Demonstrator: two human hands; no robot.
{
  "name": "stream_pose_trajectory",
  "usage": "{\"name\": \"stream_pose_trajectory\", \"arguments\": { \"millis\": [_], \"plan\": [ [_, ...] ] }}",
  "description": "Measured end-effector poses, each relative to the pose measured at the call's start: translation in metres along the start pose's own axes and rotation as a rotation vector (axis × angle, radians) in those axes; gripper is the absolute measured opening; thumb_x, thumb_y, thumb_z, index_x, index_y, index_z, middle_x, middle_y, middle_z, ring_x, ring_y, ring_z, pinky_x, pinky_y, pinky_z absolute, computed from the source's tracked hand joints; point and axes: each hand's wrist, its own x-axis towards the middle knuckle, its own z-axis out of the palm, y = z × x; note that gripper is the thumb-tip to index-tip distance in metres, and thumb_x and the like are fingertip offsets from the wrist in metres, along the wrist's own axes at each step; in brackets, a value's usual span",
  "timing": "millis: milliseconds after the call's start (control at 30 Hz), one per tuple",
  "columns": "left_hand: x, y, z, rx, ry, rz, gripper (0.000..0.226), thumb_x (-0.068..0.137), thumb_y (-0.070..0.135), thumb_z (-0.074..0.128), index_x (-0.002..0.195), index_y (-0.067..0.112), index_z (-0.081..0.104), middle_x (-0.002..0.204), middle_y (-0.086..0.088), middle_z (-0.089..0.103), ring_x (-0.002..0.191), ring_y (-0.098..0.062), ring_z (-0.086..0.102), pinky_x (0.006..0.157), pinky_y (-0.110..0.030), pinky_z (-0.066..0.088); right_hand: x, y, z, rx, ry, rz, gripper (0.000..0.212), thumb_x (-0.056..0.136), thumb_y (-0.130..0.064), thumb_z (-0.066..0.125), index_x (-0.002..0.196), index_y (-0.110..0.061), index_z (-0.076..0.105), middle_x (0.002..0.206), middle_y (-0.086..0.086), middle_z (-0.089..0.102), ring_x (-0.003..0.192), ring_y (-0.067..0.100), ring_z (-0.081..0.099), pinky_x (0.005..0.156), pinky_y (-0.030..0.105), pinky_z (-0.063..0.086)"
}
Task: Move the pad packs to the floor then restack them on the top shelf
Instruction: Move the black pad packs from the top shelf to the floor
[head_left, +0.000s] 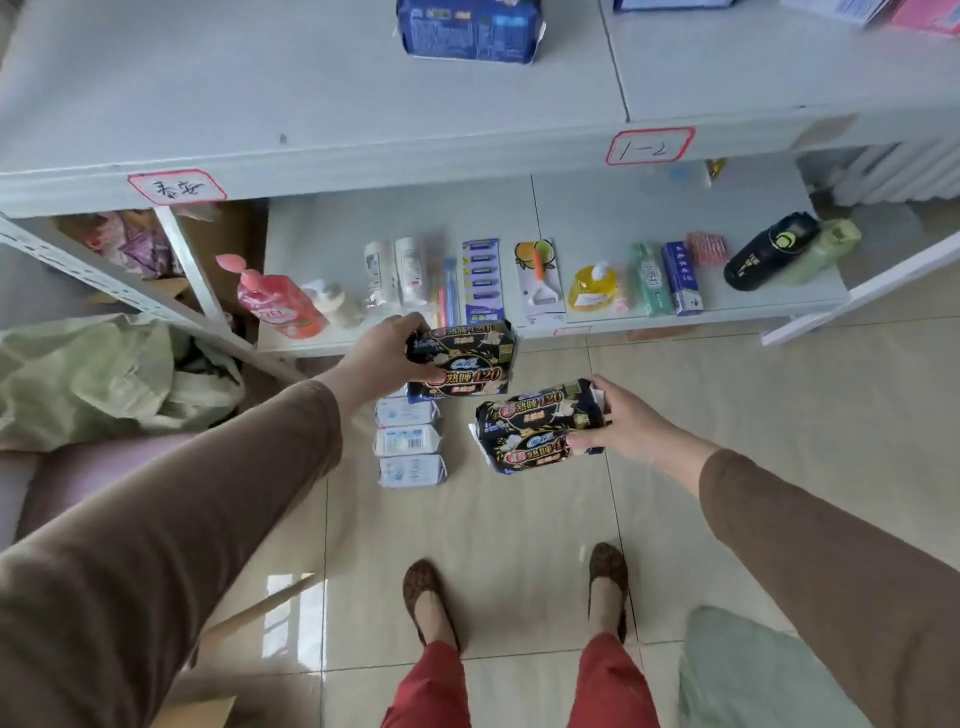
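Observation:
My left hand (387, 353) grips a black pad pack (464, 360) above the floor, in front of the low shelf. My right hand (626, 426) grips a second black pad pack (537, 423), a little lower and to the right. Under them, three white pad packs (410, 441) lie in a row on the tiled floor. A blue pad pack (470, 28) lies on the top shelf (260, 104) at the upper edge of the view.
The low shelf (623, 218) holds bottles, toothpaste boxes and other toiletries. A green bag (88, 374) lies on the floor at left. More packages sit at the top shelf's far right (883, 13). My feet (514, 597) stand on the tiles below the packs.

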Motion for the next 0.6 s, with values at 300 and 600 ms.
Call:
{"name": "stream_pose_trajectory", "arguments": {
  "millis": [300,600],
  "plan": [
    [0.091,-0.141,0.131,0.022,-0.036,0.005,0.046,0.067,0.028,0.088,0.099,0.031,0.055,0.1,0.005,0.062,0.081,-0.012,0.061,0.06,-0.02,0.045,0.121,0.115,0.099,-0.039,0.128,0.053,0.059,0.071,-0.013,0.086,0.108,-0.037,0.047,0.102,-0.025,0.059,0.088,-0.013,0.059,0.065,0.004,0.042],
    [0.207,-0.236,0.287,0.129,0.002,0.025,0.046,0.075,0.025,0.08,0.116,0.017,0.059,0.104,-0.004,0.057,0.092,-0.024,0.057,0.078,-0.032,0.046,0.276,0.249,0.167,-0.116,0.132,0.005,0.049,0.069,-0.018,0.084,0.105,-0.027,0.052,0.096,-0.015,0.071,0.088,0.011,0.069,0.072,0.023,0.05]
  ]
}}
